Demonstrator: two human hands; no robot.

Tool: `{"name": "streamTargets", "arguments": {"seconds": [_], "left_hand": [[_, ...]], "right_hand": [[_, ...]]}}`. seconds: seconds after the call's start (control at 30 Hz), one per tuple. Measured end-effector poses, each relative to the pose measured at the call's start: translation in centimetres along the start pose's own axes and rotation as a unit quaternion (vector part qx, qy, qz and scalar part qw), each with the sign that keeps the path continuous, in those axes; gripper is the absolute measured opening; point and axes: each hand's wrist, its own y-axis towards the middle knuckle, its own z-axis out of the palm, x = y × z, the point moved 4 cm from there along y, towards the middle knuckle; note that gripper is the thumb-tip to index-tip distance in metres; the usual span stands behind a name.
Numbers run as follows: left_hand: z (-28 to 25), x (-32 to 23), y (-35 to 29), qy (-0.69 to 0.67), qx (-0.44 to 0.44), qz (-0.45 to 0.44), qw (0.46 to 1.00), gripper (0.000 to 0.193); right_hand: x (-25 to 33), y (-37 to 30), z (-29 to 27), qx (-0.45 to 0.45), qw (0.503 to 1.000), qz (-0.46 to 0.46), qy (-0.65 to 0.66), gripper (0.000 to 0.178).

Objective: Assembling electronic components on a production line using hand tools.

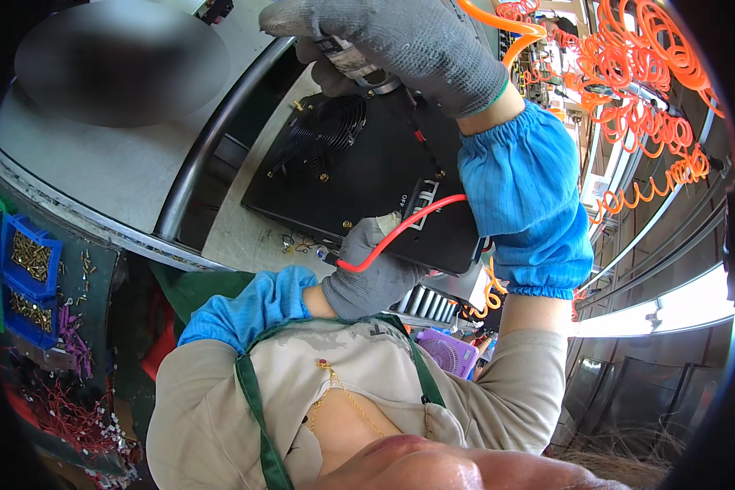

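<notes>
My right hand [400, 49], in a grey knit glove, is wrapped round a power screwdriver [353, 64]. Its dark shaft, with a red band, slants down to a brass screw [440, 174] on a black metal panel [359, 184]; whether the tip touches cannot be made out. My left hand [374, 273], also gloved, grips the panel's near edge, thumb up on its face. A thick red cable [404, 233] arches over that hand, a dark connector [327, 256] at one end. On the panel are a round fan grille [339, 122], a switch plate [423, 204] and several brass screws.
A dark metal rail [220, 135] curves along the left of the work. Blue bins [31, 260] of brass screws stand at far left, with a heap of red wires [73, 416] below. Coiled orange air hoses [645, 106] hang at right. A purple fan [447, 353] is beyond my arm.
</notes>
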Motion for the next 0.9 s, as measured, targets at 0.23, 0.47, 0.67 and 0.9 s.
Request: {"name": "streamTargets", "arguments": {"seconds": [0.23, 0.47, 0.67, 0.9], "left_hand": [[2.3, -2.8, -2.2, 0.188, 0.113, 0.056, 0.974, 0.042], [-3.5, -4.0, -4.4, 0.340, 0.143, -0.067, 0.927, 0.053], [-12.7, -26.0, -23.8, 0.605, -0.460, 0.462, 0.456, 0.026], [-12.4, -45.5, -43.5, 0.676, -0.718, 0.154, -0.063, 0.023]], "right_hand": [[-2.4, -3.8, -2.5, -0.158, 0.852, -0.447, -0.222, 0.025], [-2.4, -5.4, -4.5, -0.152, 0.813, -0.526, 0.199, 0.057], [-1.7, -6.2, -2.4, -0.217, 0.801, -0.534, 0.163, 0.058], [-5.6, -9.0, -4.9, -0.405, 0.783, -0.470, -0.029, 0.043]]}}
